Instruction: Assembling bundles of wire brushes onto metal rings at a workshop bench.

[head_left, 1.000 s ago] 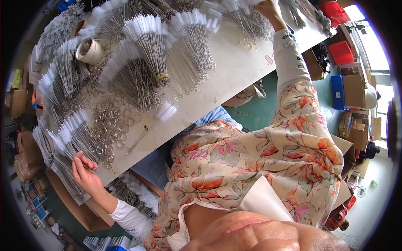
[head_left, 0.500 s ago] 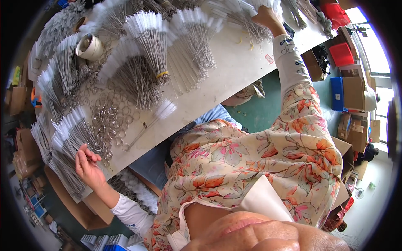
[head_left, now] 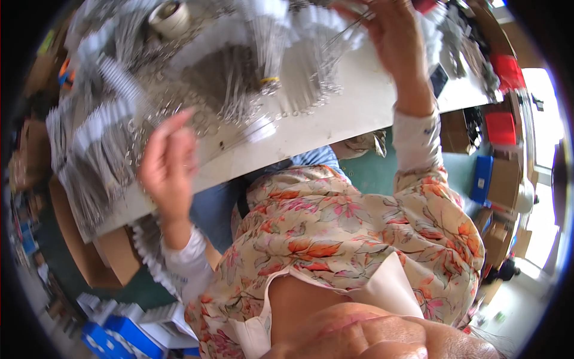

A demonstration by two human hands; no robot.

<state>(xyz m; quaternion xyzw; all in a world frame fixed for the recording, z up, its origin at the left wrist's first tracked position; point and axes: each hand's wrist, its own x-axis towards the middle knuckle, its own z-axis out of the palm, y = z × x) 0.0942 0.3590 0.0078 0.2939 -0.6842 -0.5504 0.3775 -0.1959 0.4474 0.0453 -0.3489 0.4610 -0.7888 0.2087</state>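
Note:
Blurred by motion, my left hand (head_left: pixel 170 164) is raised over the table's left front edge, fingers curled. A white-bristled wire-stemmed brush (head_left: pixel 122 81) slants up-left from it; its stem seems to run into my fingers, though the blur hides the grip. My right hand (head_left: pixel 400 51) is lifted above the far right of the table, fingers closed around thin metal wire (head_left: pixel 344 31) like a brush stem; the bristled end cannot be made out. Below lie piles of similar brushes (head_left: pixel 95 143), one bundle (head_left: pixel 269 51) tied with a yellow band. Metal rings (head_left: pixel 203 122) are heaped between my hands.
One loose brush (head_left: pixel 262 128) rests near the front edge of the white table (head_left: pixel 299 131). A cream roll (head_left: pixel 170 19) stands at the back left. A dark phone-like object (head_left: pixel 438 81) lies by my right wrist. An open carton (head_left: pixel 89 245) stands below the table's left end.
My right hand has come up off the far brush pile with wire in its fingers. My left hand has risen from the left-hand brushes and moved rightward. The whole view has shifted.

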